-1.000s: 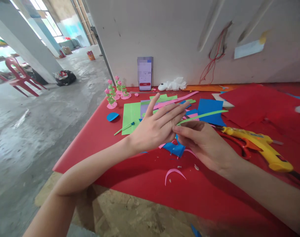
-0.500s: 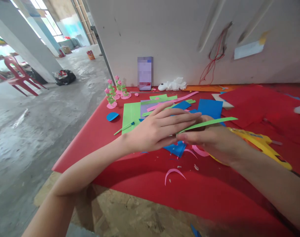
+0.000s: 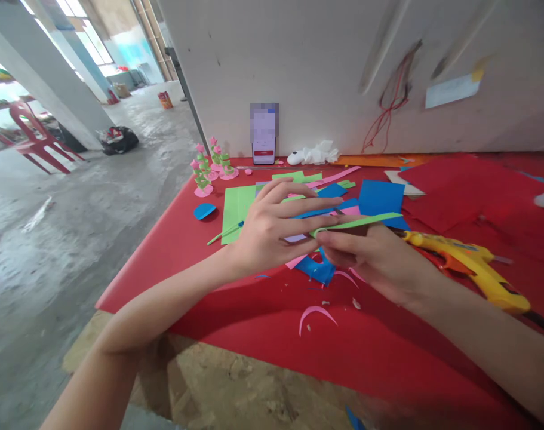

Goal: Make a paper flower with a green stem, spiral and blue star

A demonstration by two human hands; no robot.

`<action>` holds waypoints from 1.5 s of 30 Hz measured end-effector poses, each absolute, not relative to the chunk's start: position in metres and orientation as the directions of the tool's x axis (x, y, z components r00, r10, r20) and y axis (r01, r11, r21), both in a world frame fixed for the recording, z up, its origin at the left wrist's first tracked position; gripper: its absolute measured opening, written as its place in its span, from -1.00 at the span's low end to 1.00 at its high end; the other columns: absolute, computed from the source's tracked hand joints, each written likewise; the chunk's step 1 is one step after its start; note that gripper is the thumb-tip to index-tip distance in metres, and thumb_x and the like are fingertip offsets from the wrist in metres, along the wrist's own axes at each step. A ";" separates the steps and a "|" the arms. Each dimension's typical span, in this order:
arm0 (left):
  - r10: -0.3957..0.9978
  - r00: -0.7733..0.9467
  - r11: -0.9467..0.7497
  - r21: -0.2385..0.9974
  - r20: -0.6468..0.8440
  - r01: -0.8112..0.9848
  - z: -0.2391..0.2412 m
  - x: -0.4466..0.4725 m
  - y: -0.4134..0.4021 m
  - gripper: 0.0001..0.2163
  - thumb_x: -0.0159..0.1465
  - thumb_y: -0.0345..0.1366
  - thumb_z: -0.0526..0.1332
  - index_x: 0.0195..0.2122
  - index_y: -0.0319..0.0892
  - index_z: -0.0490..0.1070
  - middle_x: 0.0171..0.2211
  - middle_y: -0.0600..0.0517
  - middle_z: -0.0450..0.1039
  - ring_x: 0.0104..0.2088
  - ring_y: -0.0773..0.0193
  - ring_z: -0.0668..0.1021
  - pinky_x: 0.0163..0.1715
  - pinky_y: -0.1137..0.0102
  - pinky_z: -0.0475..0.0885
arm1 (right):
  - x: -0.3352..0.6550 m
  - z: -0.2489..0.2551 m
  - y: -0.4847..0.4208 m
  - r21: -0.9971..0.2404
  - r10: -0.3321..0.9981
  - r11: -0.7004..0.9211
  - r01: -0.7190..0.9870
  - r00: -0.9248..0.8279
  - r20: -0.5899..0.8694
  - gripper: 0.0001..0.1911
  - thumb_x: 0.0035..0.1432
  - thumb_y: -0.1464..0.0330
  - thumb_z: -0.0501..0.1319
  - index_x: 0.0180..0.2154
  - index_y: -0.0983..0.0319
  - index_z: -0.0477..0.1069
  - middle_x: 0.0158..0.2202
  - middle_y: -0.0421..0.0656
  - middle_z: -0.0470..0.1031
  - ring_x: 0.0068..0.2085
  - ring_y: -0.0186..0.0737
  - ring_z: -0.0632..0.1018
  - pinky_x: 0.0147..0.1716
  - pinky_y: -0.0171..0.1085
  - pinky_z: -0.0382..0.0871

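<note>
A narrow light-green paper strip (image 3: pixel 365 221) is pinched between the thumb and fingers of my right hand (image 3: pixel 374 251). Its left end is curled near the thumb tip, and the free end points right. My left hand (image 3: pixel 269 230) is palm down with fingers stretched and spread, their tips reaching the curled end; its thumb is hidden. Below both hands lie blue paper pieces (image 3: pixel 315 270) and a green sheet (image 3: pixel 238 206). A thin green stem with a blue tip (image 3: pixel 224 234) lies beside my left wrist.
Pink paper flowers (image 3: pixel 202 173) stand at the table's left corner, near a blue paper disc (image 3: pixel 204 211). A yellow glue gun (image 3: pixel 473 260) lies beside my right forearm. A phone (image 3: pixel 263 134) leans on the back panel. Pink offcuts (image 3: pixel 316 310) lie in front on the red cover (image 3: pixel 254 322).
The strip has shifted left, with less of it sticking out to the right and its left end now curled. My left hand has drawn back left, its fingers spreading off my right hand.
</note>
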State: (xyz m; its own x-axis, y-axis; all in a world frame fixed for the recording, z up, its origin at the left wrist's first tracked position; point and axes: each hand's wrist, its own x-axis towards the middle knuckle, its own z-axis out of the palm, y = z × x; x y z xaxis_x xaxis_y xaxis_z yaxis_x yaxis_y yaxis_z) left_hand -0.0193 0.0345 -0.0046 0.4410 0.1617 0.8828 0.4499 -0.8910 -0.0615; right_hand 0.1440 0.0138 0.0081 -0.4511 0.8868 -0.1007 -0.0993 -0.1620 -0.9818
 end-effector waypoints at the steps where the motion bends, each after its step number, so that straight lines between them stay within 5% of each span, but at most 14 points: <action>1: 0.182 0.418 -0.888 -0.034 0.890 0.459 -0.006 -0.019 0.034 -0.88 0.20 -0.36 0.22 -0.26 -0.17 0.52 -0.22 0.03 0.60 -0.24 0.23 0.51 -0.21 0.25 0.46 | 0.142 0.008 0.013 -0.981 0.895 -0.154 -0.120 -0.437 -0.087 -0.68 -0.25 0.23 0.38 -0.51 0.26 0.31 -0.62 -0.32 0.12 -0.59 -0.55 0.10 -0.64 -0.42 -0.06; 7: 0.222 0.447 -0.923 0.040 0.866 0.382 -0.005 -0.018 0.033 -0.84 0.20 -0.39 0.22 -0.19 -0.24 0.49 -0.19 0.00 0.59 -0.20 0.25 0.50 -0.15 0.27 0.48 | 0.139 0.007 0.011 -0.975 0.904 -0.179 -0.131 -0.412 -0.110 -0.58 -0.28 0.20 0.38 -0.62 0.26 0.16 -0.64 -0.31 0.02 -0.58 -0.53 0.06 -0.63 -0.39 -0.10; 14: 0.250 0.709 -0.967 0.205 0.660 0.151 0.007 -0.024 0.033 -0.76 0.26 -0.41 0.14 -0.07 -0.32 0.43 -0.04 -0.13 0.50 0.00 0.23 0.47 0.06 0.24 0.41 | 0.148 0.006 0.018 -0.969 0.861 -0.246 -0.002 -0.461 -0.217 -0.70 -0.33 0.29 0.39 -0.46 0.26 0.43 -0.54 -0.23 0.26 -0.51 -0.47 0.24 -0.58 -0.40 0.07; 19: 0.271 0.682 -0.960 0.246 0.679 0.137 0.006 -0.024 0.035 -0.78 0.26 -0.38 0.15 -0.12 -0.34 0.48 -0.07 -0.15 0.52 -0.01 0.19 0.47 0.03 0.25 0.44 | 0.147 0.007 0.021 -0.975 0.848 -0.223 -0.022 -0.497 -0.183 -0.70 -0.32 0.28 0.37 -0.45 0.24 0.43 -0.57 -0.25 0.21 -0.55 -0.50 0.16 -0.61 -0.40 -0.01; 31: 0.300 0.428 -0.932 0.166 0.853 0.322 -0.003 -0.017 0.032 -0.90 0.16 -0.37 0.28 -0.32 -0.25 0.55 -0.26 -0.03 0.60 -0.17 0.24 0.48 -0.11 0.34 0.49 | 0.142 -0.003 0.014 -0.985 0.909 -0.128 -0.113 -0.410 -0.071 -0.65 -0.20 0.22 0.35 -0.56 0.26 0.23 -0.61 -0.31 0.06 -0.58 -0.54 0.06 -0.64 -0.40 -0.09; 37: 0.325 0.577 -0.944 0.217 0.749 0.250 0.007 -0.020 0.031 -0.86 0.19 -0.39 0.25 -0.25 -0.30 0.53 -0.18 -0.08 0.57 -0.11 0.23 0.48 0.00 0.31 0.45 | 0.150 0.007 0.019 -0.986 0.889 -0.166 -0.013 -0.435 -0.144 -0.68 -0.26 0.26 0.37 -0.36 0.20 0.45 -0.41 -0.22 0.38 -0.45 -0.49 0.30 -0.57 -0.47 0.15; 45: 0.259 0.655 -0.966 0.194 0.710 0.172 0.010 -0.023 0.034 -0.85 0.23 -0.35 0.20 -0.25 -0.27 0.53 -0.15 -0.10 0.56 -0.07 0.22 0.47 0.00 0.29 0.44 | 0.155 0.013 0.023 -0.985 0.824 -0.159 0.067 -0.540 -0.170 -0.72 -0.22 0.31 0.35 -0.34 0.18 0.50 -0.41 -0.20 0.42 -0.39 -0.42 0.38 -0.43 -0.42 0.28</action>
